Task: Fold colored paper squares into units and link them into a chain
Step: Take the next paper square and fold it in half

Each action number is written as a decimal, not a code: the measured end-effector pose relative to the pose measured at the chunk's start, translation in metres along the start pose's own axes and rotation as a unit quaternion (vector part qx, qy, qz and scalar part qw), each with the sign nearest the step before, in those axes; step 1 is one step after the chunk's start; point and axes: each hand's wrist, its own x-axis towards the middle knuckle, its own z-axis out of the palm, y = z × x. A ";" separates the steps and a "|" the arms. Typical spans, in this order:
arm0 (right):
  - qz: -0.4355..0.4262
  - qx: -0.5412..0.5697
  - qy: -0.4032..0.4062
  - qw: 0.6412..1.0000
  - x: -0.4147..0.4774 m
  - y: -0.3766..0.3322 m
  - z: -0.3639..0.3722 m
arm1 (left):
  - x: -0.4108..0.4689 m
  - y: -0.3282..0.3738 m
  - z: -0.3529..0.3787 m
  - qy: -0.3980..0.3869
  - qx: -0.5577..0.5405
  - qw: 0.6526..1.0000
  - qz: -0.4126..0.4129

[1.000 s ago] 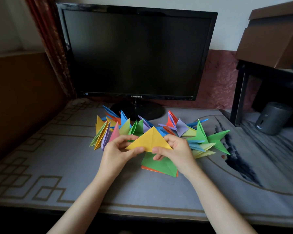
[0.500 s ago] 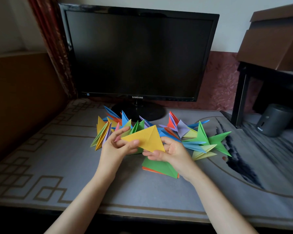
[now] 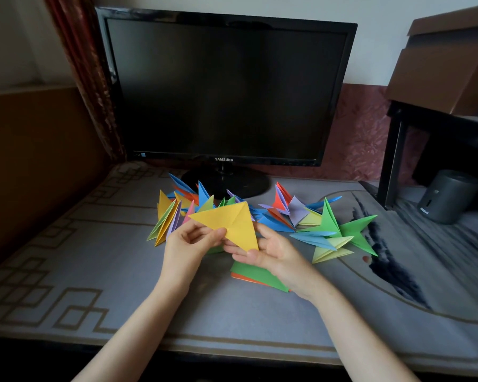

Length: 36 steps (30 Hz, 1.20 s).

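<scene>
The left hand point(image 3: 193, 244) pinches the lower left edge of a yellow folded paper triangle point(image 3: 232, 224) between thumb and curled fingers. The right hand point(image 3: 273, 252) lies palm up with its fingers loosely straight, and the triangle's lower tip rests on them. The triangle is held in the air above the middle of the surface, a grey patterned desk mat point(image 3: 122, 271). Behind it, a chain of folded units point(image 3: 329, 221) in yellow, blue, green, purple, orange and pink runs left to right, toward the back edge. A stack of flat paper squares point(image 3: 257, 277), green on top, lies under the right wrist. A dark monitor point(image 3: 224, 89) stands at the back edge.
</scene>
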 end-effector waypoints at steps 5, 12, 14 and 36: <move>-0.110 -0.089 0.165 0.976 0.000 -0.004 -0.009 | 0.000 -0.002 0.001 -0.030 0.000 0.999 -0.026; -0.119 -0.297 0.114 0.941 -0.002 0.000 -0.006 | -0.003 -0.001 0.003 -0.082 0.038 0.996 -0.011; -0.108 -0.289 0.107 0.945 -0.002 0.000 -0.008 | -0.003 -0.001 0.002 -0.076 0.031 0.996 -0.018; -0.064 -0.165 0.169 0.970 0.002 0.005 -0.010 | -0.006 0.000 0.009 -0.111 0.012 0.994 -0.009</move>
